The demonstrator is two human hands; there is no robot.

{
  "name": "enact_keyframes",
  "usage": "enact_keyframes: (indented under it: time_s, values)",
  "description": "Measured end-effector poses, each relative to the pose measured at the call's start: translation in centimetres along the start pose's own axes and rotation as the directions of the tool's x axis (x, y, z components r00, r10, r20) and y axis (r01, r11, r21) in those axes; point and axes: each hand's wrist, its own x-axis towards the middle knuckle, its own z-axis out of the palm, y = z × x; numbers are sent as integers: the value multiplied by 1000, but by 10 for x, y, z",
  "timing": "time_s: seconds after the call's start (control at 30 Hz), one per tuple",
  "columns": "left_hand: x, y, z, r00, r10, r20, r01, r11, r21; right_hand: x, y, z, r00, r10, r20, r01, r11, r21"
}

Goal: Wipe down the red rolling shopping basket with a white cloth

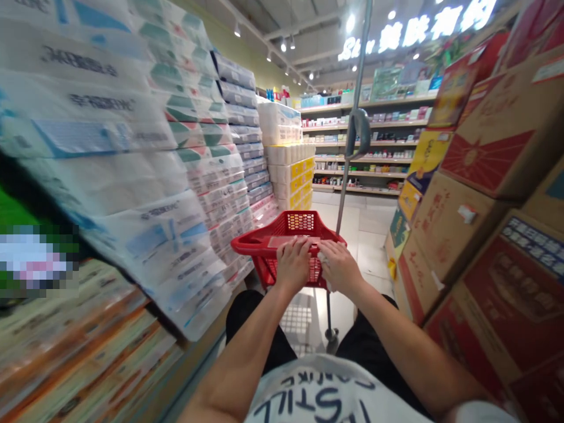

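Note:
A red plastic shopping cart (254,245) stands right in front of me. My left hand (292,261) is closed over its push bar (288,241), fingers curled over the top. Beside it my right hand (338,264) grips the right part of the same bar. Something white, perhaps a crumpled tissue, shows under the right palm; I cannot make it out. A tall metal pole (345,194) with a grey loop-shaped piece (358,134) rises at the cart's right side. The cart's inside is mostly hidden from me.
Tall stacks of wrapped paper packs (171,229) line the left side. On the right, cardboard cartons (458,223) are piled high. A pale tiled floor (368,247) runs between them to shelves of small goods (379,144) at the back.

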Motion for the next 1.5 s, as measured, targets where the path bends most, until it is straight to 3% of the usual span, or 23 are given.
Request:
enact_keyframes:
  time_s: [0.17, 0.37, 0.47, 0.63, 0.8, 1.07, 1.27, 1.4, 1.5]
  values:
    - [2, -1, 4, 1000, 11, -17, -11, 1000, -12, 7, -1, 4, 991, 125, -44, -124, 992, 27]
    - [2, -4, 5, 1000, 26, -13, -27, 999, -22, 11, -15, 17, 999, 10, -43, -8, 999, 50]
    - [2, -7, 5, 999, 34, -25, -34, 999, -13, 9, -3, 12, 999, -12, -32, 14, 997, 75]
    - [2, -7, 7, 998, 40, -48, -41, 999, -8, 11, 27, -4, 993, 115, -4, -113, 987, 112]
    - [4, -13, 7, 997, 62, -40, -64, 997, -33, 17, 26, -4, 987, 159, 28, -161, 984, 72]
    - [4, -52, 0, 995, 86, -47, -90, 989, -114, 5, -4, 8, 998, -4, -64, 16, 982, 189]
    - [12, -71, 3, 995, 83, -60, -91, 984, -155, 1, -15, 16, 991, -73, -111, 92, 979, 181]
    - [22, -64, 3, 997, 23, -69, -32, 990, -136, 4, -11, 21, 983, -139, -124, 165, 956, 242]
    - [24, -44, 4, 997, 81, -11, -82, 987, -137, 7, -10, 28, 979, -94, -182, 147, 943, 300]
